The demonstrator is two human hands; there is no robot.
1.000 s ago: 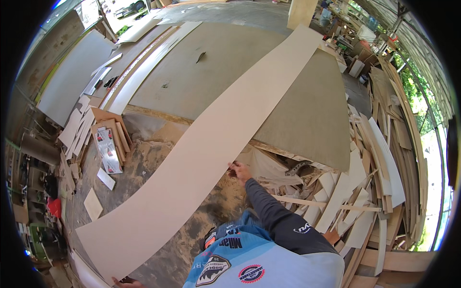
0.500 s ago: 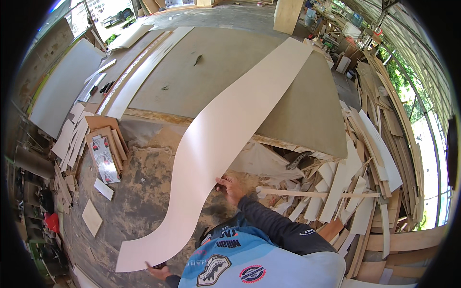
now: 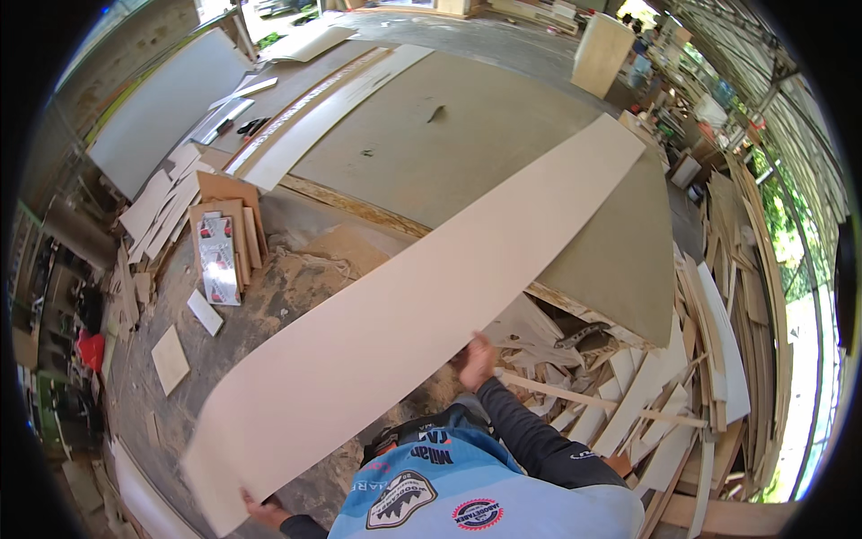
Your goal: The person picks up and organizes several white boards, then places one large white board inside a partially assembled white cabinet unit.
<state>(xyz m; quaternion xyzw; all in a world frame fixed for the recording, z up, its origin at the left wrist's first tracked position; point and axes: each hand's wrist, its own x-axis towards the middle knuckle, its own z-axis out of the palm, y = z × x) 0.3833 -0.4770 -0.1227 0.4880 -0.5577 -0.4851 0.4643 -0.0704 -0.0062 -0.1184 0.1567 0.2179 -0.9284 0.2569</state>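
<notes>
A long, thin, pale pinkish strip of sheet material (image 3: 422, 292) stretches from the lower left to the far right, its far end resting on the big grey-green tabletop (image 3: 503, 135). My right hand (image 3: 476, 364) is closed on the strip's near edge around the middle, its fingertips partly hidden beneath. Down at the near left end, my left hand (image 3: 263, 510) grips the same edge, with most of its fingers out of sight under the strip. The strip spans the gap between my hands and the table, bending down at its left end.
Offcuts (image 3: 620, 395) lie heaped to the right, beside long stacked boards (image 3: 745, 269). Left of the table, a bundle of brown panels (image 3: 242, 229) leans near a square wooden piece (image 3: 170, 359) on the dusty floor. A pale box-like cabinet (image 3: 602, 54) stands beyond the table.
The strip's S-shaped curve has flattened into a nearly straight span. My right hand has moved slightly right and down, my left hand slightly left; the view has shifted too.
</notes>
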